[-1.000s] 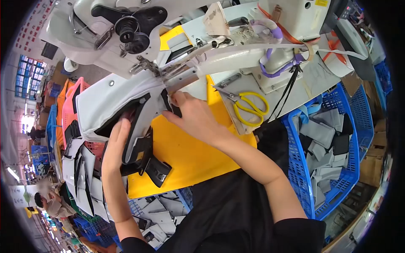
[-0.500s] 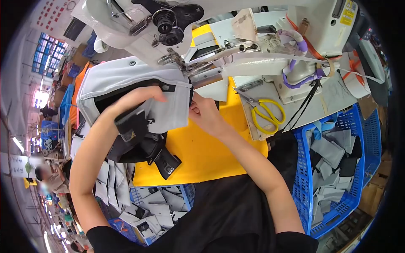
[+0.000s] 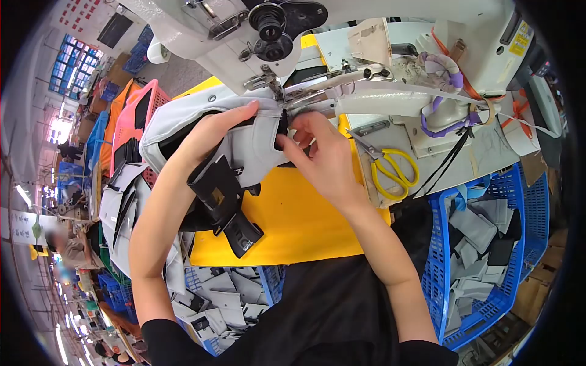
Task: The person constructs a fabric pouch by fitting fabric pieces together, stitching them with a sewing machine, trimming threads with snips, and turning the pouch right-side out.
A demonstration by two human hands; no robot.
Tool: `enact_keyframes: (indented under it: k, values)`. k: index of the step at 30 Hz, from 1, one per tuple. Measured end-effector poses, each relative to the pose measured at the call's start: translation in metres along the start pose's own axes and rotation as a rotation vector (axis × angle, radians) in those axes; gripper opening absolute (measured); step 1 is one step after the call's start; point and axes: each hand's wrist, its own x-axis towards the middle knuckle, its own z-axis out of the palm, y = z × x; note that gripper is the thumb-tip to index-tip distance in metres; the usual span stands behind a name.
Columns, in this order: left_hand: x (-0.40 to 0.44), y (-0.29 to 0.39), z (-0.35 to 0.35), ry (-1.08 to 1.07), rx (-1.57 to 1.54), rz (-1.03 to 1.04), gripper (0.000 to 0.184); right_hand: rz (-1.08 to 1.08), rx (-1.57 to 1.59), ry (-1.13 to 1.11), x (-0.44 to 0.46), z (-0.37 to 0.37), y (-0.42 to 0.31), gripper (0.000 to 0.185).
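Observation:
A light grey fabric bag (image 3: 253, 149) with black lining and black straps lies under the sewing machine's needle area (image 3: 278, 91). My left hand (image 3: 229, 122) reaches over the bag's opening, its fingertips pressing the edge close to the presser foot; its thumb is hidden. At the bag's right edge, my right hand (image 3: 323, 149) has its fingers curled, with thumb and fingertips at the dark-trimmed side. A black strap with a buckle (image 3: 243, 235) hangs from the bag onto the yellow table surface (image 3: 305, 213).
Yellow-handled scissors (image 3: 394, 174) lie on the machine bed to the right. Blue crates (image 3: 436, 262) of grey fabric pieces stand at lower right, and another crate (image 3: 271, 283) is below the table. Grey pieces (image 3: 116, 204) and a pink basket (image 3: 131, 116) are at left.
My right hand has turned and its fingers have spread somewhat at the bag's edge. The left fingertips have moved up to the seam near the presser foot. The camera view has shifted.

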Motion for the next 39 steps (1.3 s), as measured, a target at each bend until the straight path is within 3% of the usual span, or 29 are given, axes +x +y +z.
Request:
enact_keyframes:
  k: [6, 8, 14, 22, 25, 27, 29, 31, 33, 35, 39]
  values:
    - [0.001, -0.008, 0.000, -0.015, -0.130, -0.010, 0.034, -0.012, -0.037, 0.016, 0.007, 0.011, -0.005, 0.011]
    - [0.003, -0.013, 0.000, -0.012, -0.095, 0.016, 0.040, 0.040, 0.084, 0.077, 0.000, 0.017, -0.005, 0.007]
    - [-0.007, -0.020, 0.013, -0.020, -0.112, -0.022, 0.043, -0.058, 0.048, 0.114, -0.003, 0.012, 0.000, 0.004]
    - [0.011, -0.031, 0.007, -0.113, -0.007, 0.323, 0.054, -0.091, 0.021, 0.081, 0.006, 0.010, 0.009, 0.003]
    - [0.010, -0.029, 0.009, -0.040, 0.054, 0.245, 0.060, -0.054, 0.012, 0.040, 0.001, -0.001, 0.009, 0.004]
    - [0.013, -0.034, 0.007, -0.033, 0.056, 0.280, 0.059, -0.206, -0.342, -0.040, -0.011, -0.032, 0.010, 0.010]
    - [0.018, -0.038, 0.005, -0.009, 0.059, 0.348, 0.058, 0.058, -0.582, -0.138, -0.035, -0.072, 0.015, 0.022]
    - [0.013, -0.035, 0.007, -0.020, 0.012, 0.273, 0.058, 0.090, -0.924, -0.211, -0.052, -0.108, 0.013, 0.034]
    - [0.007, -0.029, 0.009, -0.043, -0.044, 0.131, 0.058, 0.116, -1.010, -0.253, -0.065, -0.122, 0.037, 0.037]
    - [0.010, -0.026, 0.009, -0.057, -0.041, 0.119, 0.057, 0.170, -1.159, -0.303, -0.077, -0.125, 0.053, 0.044]
    - [0.012, -0.033, 0.008, -0.076, -0.051, 0.163, 0.054, 0.265, -1.025, -0.327, -0.068, -0.135, 0.042, 0.044]
